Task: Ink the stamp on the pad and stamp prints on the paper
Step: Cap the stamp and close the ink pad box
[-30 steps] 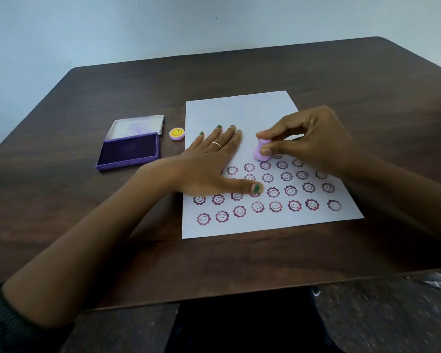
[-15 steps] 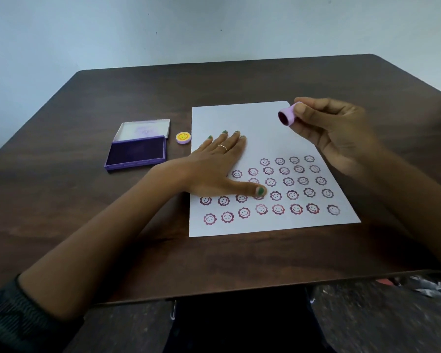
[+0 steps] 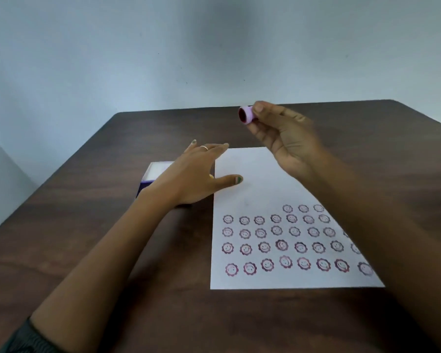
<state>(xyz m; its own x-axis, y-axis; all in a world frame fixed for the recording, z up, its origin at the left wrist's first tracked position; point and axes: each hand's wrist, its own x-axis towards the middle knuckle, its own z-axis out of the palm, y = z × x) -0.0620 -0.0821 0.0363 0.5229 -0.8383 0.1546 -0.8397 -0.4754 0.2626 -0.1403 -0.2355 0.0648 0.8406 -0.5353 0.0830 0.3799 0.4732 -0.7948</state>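
right hand (image 3: pixel 288 141) has raised the pinched stamp (image 3: pixel 246 114) higher (left hand (image 3: pixel 194 174) spread, lifted off paper (image 3: pixel 252 174)).

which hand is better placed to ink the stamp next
Right. The right hand already pinches the stamp in its fingers, raised above the paper. The left hand is empty, spread open in front of the ink pad, partly hiding it.

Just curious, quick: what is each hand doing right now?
Left hand: open, holding nothing, raised over the ink pad.
Right hand: closed on the stamp, lifted above the paper.
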